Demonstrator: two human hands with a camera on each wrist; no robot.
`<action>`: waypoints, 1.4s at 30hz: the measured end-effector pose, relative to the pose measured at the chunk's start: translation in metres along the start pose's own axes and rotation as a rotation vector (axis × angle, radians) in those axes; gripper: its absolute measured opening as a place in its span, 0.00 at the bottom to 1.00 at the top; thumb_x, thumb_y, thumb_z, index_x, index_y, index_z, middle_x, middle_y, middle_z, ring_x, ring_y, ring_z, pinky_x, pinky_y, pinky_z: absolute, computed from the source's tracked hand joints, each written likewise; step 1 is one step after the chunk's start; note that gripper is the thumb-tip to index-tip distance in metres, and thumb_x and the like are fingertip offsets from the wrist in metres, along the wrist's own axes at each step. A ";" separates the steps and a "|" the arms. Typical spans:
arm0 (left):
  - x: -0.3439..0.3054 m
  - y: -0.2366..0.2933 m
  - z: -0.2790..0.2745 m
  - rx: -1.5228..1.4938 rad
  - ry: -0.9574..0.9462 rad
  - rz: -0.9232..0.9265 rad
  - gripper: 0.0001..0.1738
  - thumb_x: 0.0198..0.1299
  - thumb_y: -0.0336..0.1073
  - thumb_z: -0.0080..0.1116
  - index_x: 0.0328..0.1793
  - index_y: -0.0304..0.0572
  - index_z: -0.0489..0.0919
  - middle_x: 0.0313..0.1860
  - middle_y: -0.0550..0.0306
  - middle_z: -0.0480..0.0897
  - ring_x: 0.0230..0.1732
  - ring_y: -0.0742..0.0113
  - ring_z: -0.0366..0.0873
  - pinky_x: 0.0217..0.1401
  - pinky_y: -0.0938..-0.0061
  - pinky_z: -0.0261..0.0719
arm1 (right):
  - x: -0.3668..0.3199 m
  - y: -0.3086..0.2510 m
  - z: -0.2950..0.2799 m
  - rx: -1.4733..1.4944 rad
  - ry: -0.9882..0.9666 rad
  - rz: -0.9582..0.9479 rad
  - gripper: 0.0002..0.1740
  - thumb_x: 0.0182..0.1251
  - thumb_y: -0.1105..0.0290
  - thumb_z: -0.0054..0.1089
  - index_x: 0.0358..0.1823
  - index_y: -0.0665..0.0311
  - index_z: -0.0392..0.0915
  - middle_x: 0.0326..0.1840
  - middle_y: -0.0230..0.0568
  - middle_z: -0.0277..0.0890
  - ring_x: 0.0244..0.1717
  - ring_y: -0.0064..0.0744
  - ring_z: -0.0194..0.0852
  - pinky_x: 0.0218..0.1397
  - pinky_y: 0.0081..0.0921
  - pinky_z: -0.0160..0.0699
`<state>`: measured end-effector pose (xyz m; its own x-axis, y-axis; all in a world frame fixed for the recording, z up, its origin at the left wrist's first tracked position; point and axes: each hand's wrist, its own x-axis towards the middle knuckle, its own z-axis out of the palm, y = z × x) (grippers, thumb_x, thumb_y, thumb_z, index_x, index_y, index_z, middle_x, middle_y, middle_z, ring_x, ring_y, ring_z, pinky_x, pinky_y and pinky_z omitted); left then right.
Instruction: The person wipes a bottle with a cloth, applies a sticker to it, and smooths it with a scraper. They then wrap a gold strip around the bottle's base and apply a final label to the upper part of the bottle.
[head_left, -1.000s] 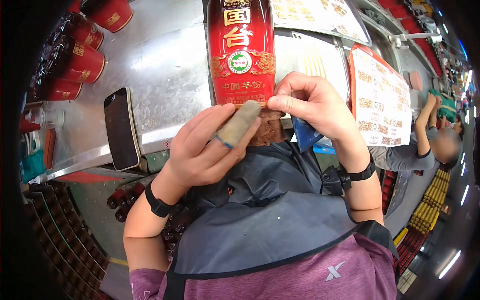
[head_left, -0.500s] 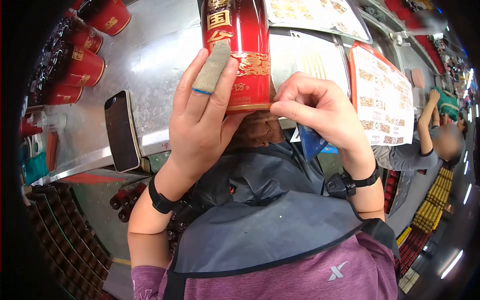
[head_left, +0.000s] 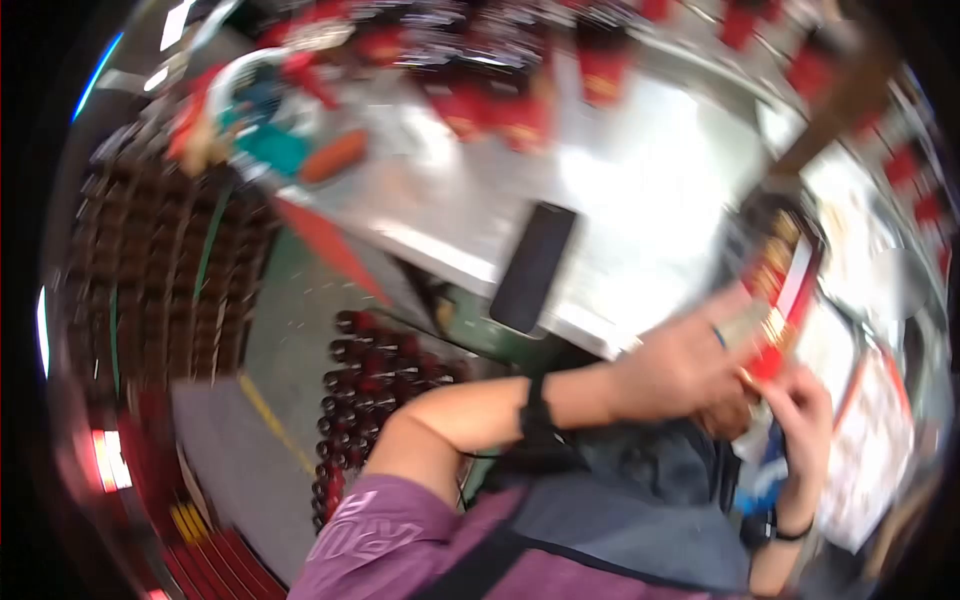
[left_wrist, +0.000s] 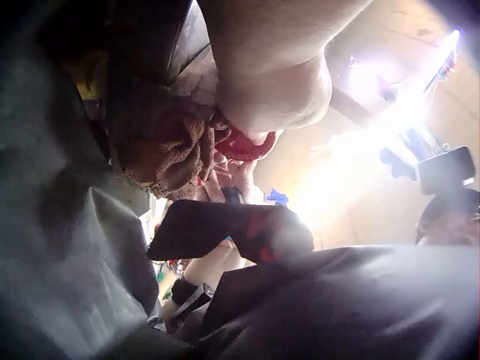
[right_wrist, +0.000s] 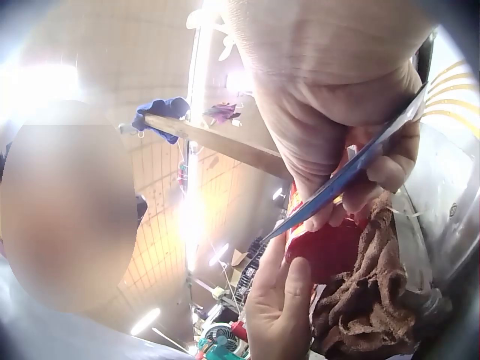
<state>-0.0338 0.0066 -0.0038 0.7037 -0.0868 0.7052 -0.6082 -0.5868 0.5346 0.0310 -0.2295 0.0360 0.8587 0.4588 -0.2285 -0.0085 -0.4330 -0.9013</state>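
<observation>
The red bottle (head_left: 770, 362) is tilted in the blurred head view, its round base (left_wrist: 241, 147) showing in the left wrist view. My left hand (head_left: 675, 368) grips its side, fingers and thumb (right_wrist: 295, 289) near the base in the right wrist view. At the lower edge is my right hand (head_left: 803, 408), fingertips touching the bottle, a thin blue card (right_wrist: 360, 169) held between its curled fingers and palm. Bunched brown cloth (right_wrist: 367, 307) lies beneath the bottle.
A black phone (head_left: 535, 265) lies on the metal table (head_left: 640, 180) to the left of the hands. Red containers with dark tops stand at the back. Printed sheets (head_left: 868, 450) are at the right; many dark bottles (head_left: 375, 375) stand below the table edge.
The head view has swung left, bringing more of the floor and racks into sight. The bottle appears tilted and turned, with both hands still at it.
</observation>
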 end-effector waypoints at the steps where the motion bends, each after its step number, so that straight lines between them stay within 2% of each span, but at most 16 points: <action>1: 0.000 -0.001 -0.007 0.057 -0.046 0.124 0.28 0.58 0.37 0.66 0.62 0.29 0.77 0.65 0.39 0.77 0.70 0.34 0.71 0.63 0.54 0.80 | 0.003 -0.001 -0.008 -0.017 -0.035 0.066 0.10 0.63 0.76 0.67 0.26 0.65 0.74 0.28 0.24 0.69 0.29 0.15 0.63 0.34 0.16 0.62; 5: -0.007 -0.002 -0.023 0.071 -0.055 0.204 0.21 0.59 0.31 0.62 0.59 0.31 0.80 0.56 0.44 0.81 0.65 0.46 0.76 0.56 0.61 0.85 | 0.021 0.001 -0.008 0.166 -0.117 0.056 0.08 0.62 0.79 0.64 0.27 0.67 0.74 0.31 0.27 0.70 0.32 0.17 0.66 0.39 0.16 0.64; 9: -0.010 0.000 -0.022 0.099 0.021 0.297 0.20 0.57 0.30 0.61 0.56 0.30 0.81 0.55 0.45 0.81 0.62 0.48 0.77 0.53 0.62 0.87 | 0.018 -0.010 -0.003 0.241 -0.148 0.052 0.07 0.63 0.79 0.66 0.30 0.68 0.76 0.35 0.31 0.74 0.37 0.19 0.71 0.44 0.18 0.69; 12: -0.006 -0.002 -0.014 0.076 0.046 0.383 0.19 0.55 0.30 0.62 0.53 0.30 0.81 0.54 0.46 0.81 0.60 0.49 0.77 0.53 0.62 0.86 | 0.017 -0.014 -0.001 0.272 -0.154 0.029 0.06 0.64 0.78 0.66 0.31 0.68 0.76 0.35 0.31 0.75 0.36 0.18 0.72 0.43 0.17 0.70; 17: 0.000 0.000 -0.004 0.078 -0.111 0.447 0.17 0.51 0.32 0.64 0.46 0.30 0.81 0.50 0.47 0.81 0.60 0.48 0.76 0.64 0.56 0.79 | 0.018 -0.011 0.000 0.262 -0.146 0.032 0.06 0.65 0.77 0.67 0.33 0.67 0.76 0.34 0.29 0.75 0.33 0.16 0.71 0.40 0.15 0.69; 20: 0.009 0.011 -0.012 0.078 -0.087 0.383 0.14 0.50 0.33 0.64 0.42 0.31 0.81 0.50 0.47 0.80 0.60 0.47 0.76 0.66 0.55 0.76 | 0.018 -0.015 0.001 0.242 -0.120 0.041 0.08 0.64 0.76 0.69 0.30 0.66 0.77 0.30 0.26 0.75 0.31 0.13 0.69 0.36 0.13 0.66; 21: 0.011 0.012 -0.018 0.029 -0.025 0.349 0.13 0.51 0.34 0.64 0.40 0.32 0.81 0.51 0.47 0.81 0.61 0.46 0.77 0.65 0.56 0.78 | 0.020 -0.014 -0.002 0.040 -0.091 0.065 0.09 0.63 0.75 0.70 0.28 0.65 0.77 0.29 0.26 0.75 0.30 0.13 0.68 0.35 0.14 0.66; 23: 0.008 0.002 -0.030 0.120 -0.042 0.466 0.14 0.54 0.32 0.64 0.45 0.32 0.82 0.53 0.49 0.82 0.55 0.45 0.81 0.60 0.56 0.82 | 0.020 -0.028 0.004 -0.056 -0.106 0.067 0.10 0.63 0.73 0.70 0.27 0.66 0.78 0.26 0.26 0.74 0.30 0.16 0.68 0.35 0.18 0.68; 25: -0.004 -0.003 -0.033 0.077 -0.094 0.334 0.12 0.60 0.29 0.60 0.49 0.33 0.84 0.48 0.50 0.84 0.52 0.50 0.85 0.55 0.60 0.86 | 0.020 -0.023 0.005 0.047 -0.114 -0.001 0.12 0.63 0.70 0.72 0.26 0.66 0.78 0.28 0.27 0.76 0.31 0.16 0.69 0.36 0.19 0.68; 28: -0.001 0.008 -0.039 0.148 -0.111 0.240 0.18 0.54 0.26 0.64 0.53 0.36 0.85 0.53 0.50 0.85 0.53 0.53 0.85 0.50 0.65 0.88 | 0.008 -0.014 -0.007 0.031 -0.092 0.044 0.12 0.63 0.67 0.72 0.29 0.66 0.80 0.28 0.27 0.75 0.31 0.15 0.67 0.35 0.18 0.67; 31: 0.003 0.010 -0.022 0.220 -0.120 0.310 0.16 0.53 0.28 0.64 0.50 0.40 0.87 0.54 0.52 0.85 0.52 0.54 0.84 0.49 0.66 0.87 | 0.015 -0.013 0.001 0.083 -0.083 -0.039 0.11 0.64 0.64 0.73 0.31 0.64 0.82 0.24 0.25 0.72 0.27 0.13 0.64 0.31 0.18 0.64; 33: 0.005 0.012 -0.015 0.270 -0.156 0.355 0.16 0.55 0.32 0.63 0.51 0.41 0.86 0.56 0.56 0.84 0.56 0.56 0.80 0.59 0.67 0.83 | 0.018 -0.012 -0.003 0.079 -0.112 0.043 0.10 0.65 0.67 0.71 0.32 0.64 0.81 0.27 0.24 0.74 0.29 0.11 0.65 0.32 0.16 0.64; 34: 0.005 0.013 -0.011 0.254 -0.162 0.357 0.16 0.55 0.32 0.63 0.51 0.41 0.86 0.56 0.56 0.84 0.56 0.56 0.80 0.59 0.67 0.83 | 0.018 -0.010 -0.003 0.076 -0.163 0.109 0.08 0.66 0.70 0.70 0.33 0.65 0.80 0.31 0.23 0.76 0.31 0.09 0.67 0.34 0.13 0.65; 37: 0.009 0.015 -0.009 0.250 -0.170 0.374 0.17 0.51 0.29 0.65 0.49 0.43 0.88 0.54 0.57 0.85 0.54 0.57 0.81 0.51 0.66 0.86 | 0.019 -0.013 -0.001 0.133 -0.177 0.119 0.08 0.67 0.69 0.70 0.33 0.64 0.80 0.31 0.22 0.76 0.30 0.07 0.65 0.32 0.11 0.62; 38: 0.010 0.015 -0.011 0.222 -0.179 0.354 0.17 0.51 0.28 0.65 0.50 0.43 0.88 0.54 0.57 0.85 0.54 0.57 0.81 0.52 0.66 0.86 | 0.019 -0.008 0.002 0.167 -0.118 0.069 0.13 0.62 0.62 0.74 0.29 0.63 0.83 0.18 0.20 0.69 0.21 0.10 0.58 0.24 0.17 0.55; 42: -0.001 0.010 -0.020 0.210 -0.131 0.237 0.18 0.52 0.28 0.63 0.51 0.41 0.87 0.54 0.55 0.85 0.53 0.54 0.81 0.52 0.66 0.86 | 0.019 -0.012 0.003 0.165 -0.121 0.081 0.13 0.62 0.62 0.74 0.28 0.62 0.83 0.18 0.20 0.69 0.21 0.10 0.58 0.23 0.17 0.55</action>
<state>-0.0474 0.0172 0.0102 0.6015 -0.3352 0.7251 -0.6810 -0.6897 0.2461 0.0461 -0.2131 0.0416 0.7842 0.5219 -0.3357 -0.1670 -0.3436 -0.9241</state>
